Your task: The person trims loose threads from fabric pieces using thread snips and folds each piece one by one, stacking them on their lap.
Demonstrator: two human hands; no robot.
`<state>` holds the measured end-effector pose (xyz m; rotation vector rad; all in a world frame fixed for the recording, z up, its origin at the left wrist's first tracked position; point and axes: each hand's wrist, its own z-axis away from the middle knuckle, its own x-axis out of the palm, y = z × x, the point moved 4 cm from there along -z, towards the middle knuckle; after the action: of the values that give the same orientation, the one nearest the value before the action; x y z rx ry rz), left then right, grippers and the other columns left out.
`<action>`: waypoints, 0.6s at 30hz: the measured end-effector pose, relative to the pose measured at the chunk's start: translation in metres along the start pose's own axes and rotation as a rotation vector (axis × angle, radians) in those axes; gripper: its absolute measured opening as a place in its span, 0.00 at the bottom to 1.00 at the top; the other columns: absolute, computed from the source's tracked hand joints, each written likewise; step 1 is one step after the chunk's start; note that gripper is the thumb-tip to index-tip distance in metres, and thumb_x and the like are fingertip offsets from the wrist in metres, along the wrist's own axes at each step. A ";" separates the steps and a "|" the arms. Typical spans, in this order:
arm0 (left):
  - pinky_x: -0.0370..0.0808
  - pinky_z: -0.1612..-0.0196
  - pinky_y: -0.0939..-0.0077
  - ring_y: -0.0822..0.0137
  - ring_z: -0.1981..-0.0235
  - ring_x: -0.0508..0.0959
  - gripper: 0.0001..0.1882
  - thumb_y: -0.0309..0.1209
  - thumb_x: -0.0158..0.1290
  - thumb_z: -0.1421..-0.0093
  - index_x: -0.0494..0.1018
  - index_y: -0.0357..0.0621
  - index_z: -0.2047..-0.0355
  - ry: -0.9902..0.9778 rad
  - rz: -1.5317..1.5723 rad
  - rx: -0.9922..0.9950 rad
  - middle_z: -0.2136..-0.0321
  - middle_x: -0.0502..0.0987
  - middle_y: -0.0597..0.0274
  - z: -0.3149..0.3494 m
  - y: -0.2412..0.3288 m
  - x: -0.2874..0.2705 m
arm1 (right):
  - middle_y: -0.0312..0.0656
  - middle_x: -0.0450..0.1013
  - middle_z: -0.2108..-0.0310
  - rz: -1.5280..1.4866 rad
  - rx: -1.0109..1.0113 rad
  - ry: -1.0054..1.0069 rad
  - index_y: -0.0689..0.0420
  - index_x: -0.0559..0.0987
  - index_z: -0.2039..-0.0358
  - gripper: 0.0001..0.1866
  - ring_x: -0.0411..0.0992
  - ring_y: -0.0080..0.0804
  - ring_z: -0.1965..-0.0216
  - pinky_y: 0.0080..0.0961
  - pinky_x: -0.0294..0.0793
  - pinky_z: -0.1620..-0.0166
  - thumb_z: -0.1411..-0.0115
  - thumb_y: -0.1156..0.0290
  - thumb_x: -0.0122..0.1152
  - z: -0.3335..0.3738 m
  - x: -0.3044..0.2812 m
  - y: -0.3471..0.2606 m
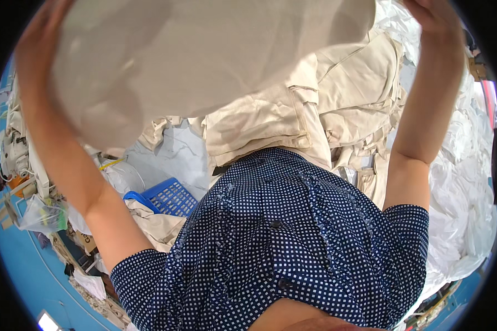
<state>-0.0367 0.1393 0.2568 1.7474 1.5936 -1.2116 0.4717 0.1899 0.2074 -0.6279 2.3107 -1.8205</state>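
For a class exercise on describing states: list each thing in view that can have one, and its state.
Pale beige cloth sheet: aloft, spread, blurred.
Beige cloth pile: loosely folded, creased.
Blue latticed plastic basket: partly hidden, contents unclear.
White translucent plastic: crumpled, bunched.
Navy checked cotton-like shirt: worn, buttoned.
Left hand: at the sheet's edge, grip unclear.
Right hand: cut off by picture edge, grip unclear.

Matt cloth (215, 55), plastic basket (173, 197), glossy plastic bags (459, 209)

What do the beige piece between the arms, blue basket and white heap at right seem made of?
Beige piece: probably matte cloth; it drapes softly. Blue basket: likely smooth moulded plastic, regularly slotted. White heap: perhaps glossy plastic film, crinkled with highlights.
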 end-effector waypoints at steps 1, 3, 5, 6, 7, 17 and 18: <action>0.77 0.46 0.68 0.61 0.47 0.82 0.21 0.41 0.59 0.33 0.78 0.50 0.42 0.005 0.095 -0.067 0.44 0.81 0.66 -0.010 0.014 0.029 | 0.41 0.80 0.68 -0.039 0.076 -0.021 0.72 0.81 0.49 0.17 0.72 0.16 0.82 0.11 0.73 0.82 0.38 0.80 0.63 -0.021 -0.032 0.036; 0.78 0.65 0.66 0.65 0.71 0.81 0.04 0.30 0.62 0.39 0.83 0.45 0.66 0.016 -0.120 0.094 0.65 0.85 0.58 -0.007 0.088 0.078 | 0.42 0.80 0.63 0.409 0.329 0.175 0.72 0.81 0.48 0.19 0.76 0.25 0.76 0.21 0.80 0.74 0.41 0.83 0.65 -0.037 -0.011 0.106; 0.77 0.46 0.64 0.55 0.49 0.82 0.22 0.39 0.62 0.37 0.78 0.47 0.44 -0.280 -0.058 0.082 0.46 0.81 0.63 -0.013 0.134 0.175 | 0.46 0.80 0.68 0.108 0.601 0.262 0.66 0.83 0.56 0.14 0.77 0.33 0.73 0.30 0.81 0.67 0.44 0.81 0.67 -0.039 -0.147 0.259; 0.78 0.47 0.61 0.51 0.52 0.82 0.21 0.39 0.65 0.40 0.79 0.45 0.48 -0.199 -0.026 0.135 0.50 0.82 0.58 0.047 0.116 0.200 | 0.43 0.79 0.72 -0.001 0.754 0.101 0.64 0.81 0.63 0.06 0.77 0.32 0.73 0.28 0.76 0.68 0.40 0.77 0.66 -0.024 -0.049 0.257; 0.78 0.47 0.58 0.51 0.51 0.82 0.21 0.38 0.66 0.41 0.79 0.44 0.50 -0.153 0.239 0.138 0.51 0.82 0.54 0.068 0.147 0.222 | 0.36 0.81 0.68 0.358 0.677 0.169 0.61 0.80 0.59 0.18 0.60 0.12 0.83 0.17 0.55 0.81 0.37 0.58 0.70 -0.004 -0.090 0.290; 0.71 0.56 0.59 0.54 0.60 0.76 0.11 0.27 0.57 0.48 0.75 0.43 0.62 -0.507 0.834 0.310 0.65 0.75 0.57 0.223 0.336 0.132 | 0.38 0.78 0.75 0.665 0.695 0.569 0.58 0.86 0.63 0.13 0.71 0.29 0.78 0.27 0.68 0.72 0.43 0.63 0.69 0.201 -0.145 0.303; 0.72 0.60 0.62 0.55 0.63 0.75 0.11 0.22 0.53 0.49 0.74 0.43 0.64 -0.580 0.865 0.324 0.67 0.74 0.59 0.220 0.336 0.126 | 0.40 0.83 0.67 0.972 0.481 0.668 0.55 0.86 0.60 0.12 0.78 0.36 0.73 0.29 0.74 0.66 0.44 0.67 0.67 0.204 -0.151 0.289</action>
<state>0.2125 -0.0445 -0.0283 1.7320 0.2495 -1.3488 0.6114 0.1206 -0.1438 1.1114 1.7265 -2.0043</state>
